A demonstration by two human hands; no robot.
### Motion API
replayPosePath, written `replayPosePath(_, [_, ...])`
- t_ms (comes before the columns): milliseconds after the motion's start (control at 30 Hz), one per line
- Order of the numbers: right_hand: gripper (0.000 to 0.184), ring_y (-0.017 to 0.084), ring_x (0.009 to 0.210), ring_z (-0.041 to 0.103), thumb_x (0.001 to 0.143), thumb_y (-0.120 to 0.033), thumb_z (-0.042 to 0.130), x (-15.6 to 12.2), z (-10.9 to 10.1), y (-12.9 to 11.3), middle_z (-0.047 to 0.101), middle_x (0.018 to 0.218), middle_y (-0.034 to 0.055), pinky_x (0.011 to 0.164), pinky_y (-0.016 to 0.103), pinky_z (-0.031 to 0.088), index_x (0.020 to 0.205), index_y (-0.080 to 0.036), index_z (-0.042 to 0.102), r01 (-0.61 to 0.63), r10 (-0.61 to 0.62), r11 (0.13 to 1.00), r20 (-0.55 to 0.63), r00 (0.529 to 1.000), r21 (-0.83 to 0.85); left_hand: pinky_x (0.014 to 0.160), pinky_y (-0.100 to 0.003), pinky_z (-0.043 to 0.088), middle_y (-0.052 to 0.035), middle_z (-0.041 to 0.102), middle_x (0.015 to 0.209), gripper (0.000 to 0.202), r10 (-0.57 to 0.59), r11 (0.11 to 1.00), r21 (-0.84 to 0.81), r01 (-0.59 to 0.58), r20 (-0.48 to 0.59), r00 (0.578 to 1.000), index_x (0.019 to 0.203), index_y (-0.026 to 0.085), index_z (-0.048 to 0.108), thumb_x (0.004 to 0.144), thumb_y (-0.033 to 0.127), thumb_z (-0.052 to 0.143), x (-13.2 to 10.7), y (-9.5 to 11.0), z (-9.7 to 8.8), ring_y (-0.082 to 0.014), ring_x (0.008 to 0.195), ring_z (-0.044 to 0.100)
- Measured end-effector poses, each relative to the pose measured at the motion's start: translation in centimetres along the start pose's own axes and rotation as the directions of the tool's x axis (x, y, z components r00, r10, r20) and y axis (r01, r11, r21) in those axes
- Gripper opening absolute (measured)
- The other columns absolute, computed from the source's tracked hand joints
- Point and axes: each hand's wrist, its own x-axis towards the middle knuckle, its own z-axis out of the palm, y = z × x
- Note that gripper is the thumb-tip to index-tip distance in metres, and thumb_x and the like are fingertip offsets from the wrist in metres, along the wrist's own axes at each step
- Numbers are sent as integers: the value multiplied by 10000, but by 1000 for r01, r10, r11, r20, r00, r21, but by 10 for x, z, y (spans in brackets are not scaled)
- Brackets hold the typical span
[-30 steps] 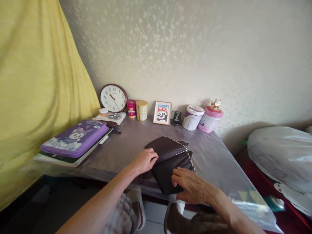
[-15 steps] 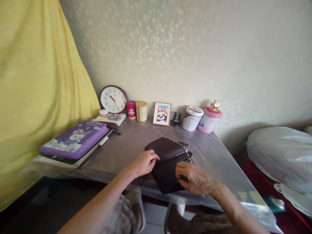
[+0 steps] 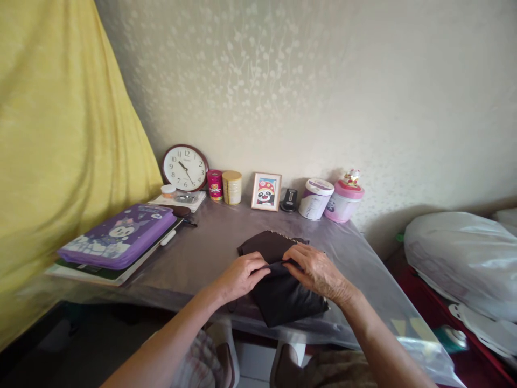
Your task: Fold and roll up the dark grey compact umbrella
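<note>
A dark brown folded cloth (image 3: 283,293) with a pale dotted edge lies on the grey table (image 3: 202,253) near its front edge. My left hand (image 3: 242,275) rests on the cloth's left side, fingers curled and pinching the fold. My right hand (image 3: 315,269) lies across the cloth's middle, its fingertips meeting the left hand's at the same fold and pressing down on the fabric.
A purple cartoon case (image 3: 117,236) on books sits at the left. Along the wall stand a clock (image 3: 184,168), two small tins (image 3: 224,186), a panda picture frame (image 3: 266,191), two lidded tubs (image 3: 329,199). A yellow curtain (image 3: 52,161) hangs left; a white plastic bag (image 3: 464,258) lies right.
My right hand has moved from the cloth's near right corner up and left to the middle fold, meeting my left hand. The cloth's upper flap now lies flatter.
</note>
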Motion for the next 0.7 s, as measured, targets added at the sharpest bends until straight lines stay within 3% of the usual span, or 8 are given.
replayPosePath(100, [159,171,836,549,825,-297,496,-6,-3,20,610,882,54,750,276,401,934,-200,561,-89,89,996,-7,996,22,662,-205,382,-13,542,742,295,-15,1000,8,15,-48,999,748,165,605,887,296,381,2,-3,-1,-99,682,508])
replayPosePath(200, [144,158,764,563,823,-311,485,-13,-2,42,620,818,30,669,251,410,861,-211,582,-233,235,971,-28,972,59,621,-201,356,8,491,656,356,-58,998,29,61,-102,993,623,161,545,886,321,366,3,-6,-4,-92,622,462])
replayPosePath(300, [168,144,678,557,803,-351,501,-14,3,58,614,754,17,618,240,406,792,-202,577,-344,355,934,-126,926,101,592,-201,329,25,448,609,370,-95,993,58,105,-147,985,576,162,492,876,340,371,5,-12,-4,-87,585,423])
replayPosePath(467, [205,140,586,542,780,-376,504,-4,14,63,593,648,9,564,240,387,686,-199,549,-422,433,901,-267,861,97,560,-202,303,37,433,573,357,-191,974,86,209,-174,966,556,163,467,846,360,400,7,-23,-2,-89,555,401])
replayPosePath(600, [174,154,544,602,800,-388,465,8,26,62,608,602,-19,568,251,427,817,-225,523,-482,570,803,-217,792,351,547,-200,300,32,488,596,304,-290,947,96,306,-155,944,573,160,496,793,368,469,7,-29,-4,-95,566,428])
replayPosePath(700, [141,174,640,650,807,-368,451,16,38,64,619,650,-19,596,258,457,802,-230,475,-443,599,728,-172,782,523,536,-200,284,36,469,561,308,-347,921,124,369,-166,923,537,159,487,782,346,469,8,-33,-6,-95,553,412])
